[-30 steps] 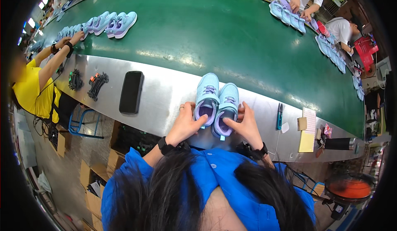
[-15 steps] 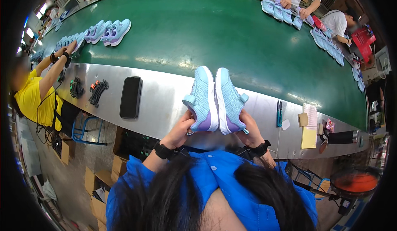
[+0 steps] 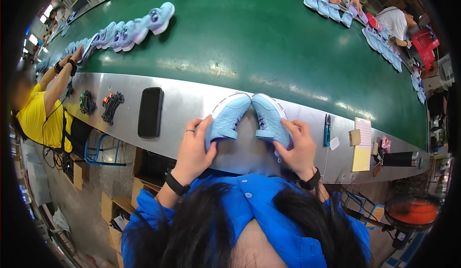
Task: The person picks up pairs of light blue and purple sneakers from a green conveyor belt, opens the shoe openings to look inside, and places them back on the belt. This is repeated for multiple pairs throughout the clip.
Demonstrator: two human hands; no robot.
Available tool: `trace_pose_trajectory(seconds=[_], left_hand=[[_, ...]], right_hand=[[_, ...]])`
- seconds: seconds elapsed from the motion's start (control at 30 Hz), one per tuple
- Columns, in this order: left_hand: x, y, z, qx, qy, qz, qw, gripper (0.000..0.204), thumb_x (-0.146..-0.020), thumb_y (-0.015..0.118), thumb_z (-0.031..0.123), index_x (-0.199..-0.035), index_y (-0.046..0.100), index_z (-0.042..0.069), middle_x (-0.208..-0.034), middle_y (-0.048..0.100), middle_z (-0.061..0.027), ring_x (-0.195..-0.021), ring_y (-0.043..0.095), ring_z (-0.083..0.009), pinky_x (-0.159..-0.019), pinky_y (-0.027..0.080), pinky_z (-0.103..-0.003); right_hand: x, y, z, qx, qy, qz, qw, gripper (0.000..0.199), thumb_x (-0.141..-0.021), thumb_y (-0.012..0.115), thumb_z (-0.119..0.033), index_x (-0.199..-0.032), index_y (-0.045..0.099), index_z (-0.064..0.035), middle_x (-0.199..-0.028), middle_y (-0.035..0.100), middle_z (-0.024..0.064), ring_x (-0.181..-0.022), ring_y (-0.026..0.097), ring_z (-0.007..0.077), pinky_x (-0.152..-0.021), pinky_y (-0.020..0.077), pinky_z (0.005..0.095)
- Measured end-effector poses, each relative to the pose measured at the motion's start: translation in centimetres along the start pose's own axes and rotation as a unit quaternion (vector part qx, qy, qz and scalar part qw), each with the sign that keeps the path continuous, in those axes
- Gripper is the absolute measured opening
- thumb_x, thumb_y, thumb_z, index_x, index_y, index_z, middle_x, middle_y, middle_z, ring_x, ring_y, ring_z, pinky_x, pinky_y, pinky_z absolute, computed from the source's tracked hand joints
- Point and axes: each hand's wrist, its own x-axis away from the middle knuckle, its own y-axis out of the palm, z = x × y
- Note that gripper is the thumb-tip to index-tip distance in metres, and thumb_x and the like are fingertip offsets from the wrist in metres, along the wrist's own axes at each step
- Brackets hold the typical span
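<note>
Two light-blue sneakers with white soles and velcro straps are in front of me, over the metal table edge. My left hand (image 3: 194, 148) is closed around the heel of the left sneaker (image 3: 227, 119), thumb on the near side and fingers along the outer side. The heel of the right sneaker (image 3: 270, 117) sits in my right hand (image 3: 299, 148), gripped the same way. Their toes lean together at the far end, while the heels spread apart. Straps and openings face inward, soles outward. My palms hide most of the heels.
A green work surface (image 3: 230, 37) lies beyond the metal strip. Left are a black phone (image 3: 151, 112), black straps (image 3: 113, 107) and a co-worker in yellow (image 3: 44, 117) near a sneaker row (image 3: 122, 36). Right are blue-handled snips (image 3: 327, 131) and a yellow notepad (image 3: 361, 158).
Both sneakers have turned, from soles together to openings facing each other, and come nearer me. My hands have shifted to their outer sides. At the left, the sneaker row has spread rightward.
</note>
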Motion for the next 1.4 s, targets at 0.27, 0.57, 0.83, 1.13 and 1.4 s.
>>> trace_pose_trajectory(seconds=[0.27,0.57,0.83,1.13,1.4], left_hand=[[0.5,1.7,-0.1,0.003,-0.004,0.029,1.0,0.075,-0.077,0.072,0.003,-0.145,0.039,0.006,-0.126,0.046,-0.0201,-0.107,0.055,-0.0374,-0.091,0.049,-0.04],[-1.6,1.7,0.7,0.59,-0.249,-0.066,0.765,0.058,-0.1,0.054,0.016,-0.15,0.029,0.0,-0.142,0.043,-0.0154,-0.122,0.057,-0.0274,-0.096,0.052,-0.041],[-1.5,2.7,1.3,0.571,-0.169,-0.081,0.799,0.065,-0.101,0.054,0.015,-0.154,0.021,0.0,-0.151,0.034,-0.0183,-0.127,0.053,-0.0285,-0.101,0.05,-0.04],[-0.5,3.5,3.9,-0.014,0.034,0.024,0.999,0.08,-0.068,0.084,0.026,-0.138,0.047,0.012,-0.132,0.042,-0.0215,-0.127,0.038,-0.0391,-0.106,0.023,-0.055],[-2.6,5.4,6.4,-0.182,0.07,-0.066,0.979,0.047,-0.062,0.085,0.037,-0.099,0.063,0.016,-0.111,0.058,-0.0148,-0.119,0.047,-0.032,-0.101,0.022,-0.054]], right_hand=[[0.8,0.5,-1.6,0.089,0.023,-0.001,0.996,0.064,-0.071,0.08,-0.021,-0.132,0.06,-0.022,-0.114,0.059,0.0096,-0.096,0.063,0.0293,-0.072,0.055,0.0376],[-0.9,1.5,-0.1,-0.521,0.292,-0.091,0.797,0.052,-0.099,0.059,-0.022,-0.143,0.046,0.0008,-0.128,0.06,0.0152,-0.093,0.065,0.0169,-0.065,0.0536,0.0268],[-0.8,1.7,-0.2,-0.501,0.253,-0.107,0.821,0.049,-0.101,0.054,-0.019,-0.144,0.046,0.0017,-0.132,0.059,0.0127,-0.094,0.064,0.0148,-0.064,0.0522,0.0247],[0.0,1.9,1.5,-0.127,0.106,0.01,0.986,0.016,-0.093,0.062,-0.013,-0.102,0.073,-0.008,-0.118,0.065,0.0121,-0.102,0.059,0.0249,-0.067,0.0547,0.0284],[-0.2,3.2,1.7,-0.159,0.143,-0.029,0.976,0.015,-0.094,0.06,-0.012,-0.096,0.073,-0.004,-0.109,0.07,0.0122,-0.1,0.063,0.0233,-0.082,0.0493,0.0322]])
